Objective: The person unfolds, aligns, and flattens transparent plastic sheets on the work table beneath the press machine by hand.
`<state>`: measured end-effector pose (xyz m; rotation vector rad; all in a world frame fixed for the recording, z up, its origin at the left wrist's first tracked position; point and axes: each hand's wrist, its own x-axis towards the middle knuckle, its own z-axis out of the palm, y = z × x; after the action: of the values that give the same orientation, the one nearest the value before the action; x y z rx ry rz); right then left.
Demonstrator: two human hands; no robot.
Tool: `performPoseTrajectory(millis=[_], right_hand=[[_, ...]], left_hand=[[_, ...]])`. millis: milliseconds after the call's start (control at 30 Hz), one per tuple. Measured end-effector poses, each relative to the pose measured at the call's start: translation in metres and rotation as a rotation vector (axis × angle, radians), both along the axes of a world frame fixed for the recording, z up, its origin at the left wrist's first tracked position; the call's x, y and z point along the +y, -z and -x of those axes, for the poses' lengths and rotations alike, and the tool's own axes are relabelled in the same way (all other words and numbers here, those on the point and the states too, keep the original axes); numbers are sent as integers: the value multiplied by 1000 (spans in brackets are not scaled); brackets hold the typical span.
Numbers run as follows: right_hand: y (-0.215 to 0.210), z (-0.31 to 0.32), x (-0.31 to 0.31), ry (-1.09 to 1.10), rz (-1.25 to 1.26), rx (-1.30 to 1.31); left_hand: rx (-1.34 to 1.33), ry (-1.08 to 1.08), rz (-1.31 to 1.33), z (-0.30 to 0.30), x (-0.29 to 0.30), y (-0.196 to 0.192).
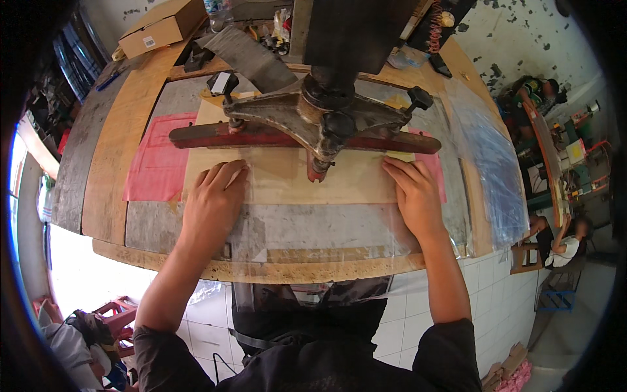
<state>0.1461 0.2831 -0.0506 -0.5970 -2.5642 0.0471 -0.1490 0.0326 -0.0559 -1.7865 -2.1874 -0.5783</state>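
My left hand (pixel 212 202) lies flat, fingers spread, on a clear plastic sheet (pixel 313 228) that drapes over the front edge of the workbench (pixel 111 163). My right hand (pixel 415 193) presses flat on the same sheet at its right side. The sheet's far edge runs under the long red bar (pixel 255 136) of a metal press machine (pixel 326 111), just beyond my fingertips. A tan wooden board (pixel 287 179) lies under the sheet between my hands.
A pink plastic sheet (pixel 157 160) lies left of the board. Clear plastic bags (pixel 486 157) are piled at the right. A cardboard box (pixel 160 27) and tools sit at the back. Other people are seated at the right (pixel 562 242) and lower left (pixel 72 340).
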Motion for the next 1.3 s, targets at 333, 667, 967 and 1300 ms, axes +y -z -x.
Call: performPoseTrajectory(millis=[333,667,967,1300], right_hand=[[-7,-1,-4,12,75,-8],[-3,0,-2,28,123,-2],[-2,0,-2,33,89,-12],[2,-4,1,35,38,8]], left_hand=[[-147,24,-13,-4,0,-7],[-127,18,-13,-3,0,-7],[-131,22,-34,-1,0,-5],[-153,28,-46,-5,0,-4]])
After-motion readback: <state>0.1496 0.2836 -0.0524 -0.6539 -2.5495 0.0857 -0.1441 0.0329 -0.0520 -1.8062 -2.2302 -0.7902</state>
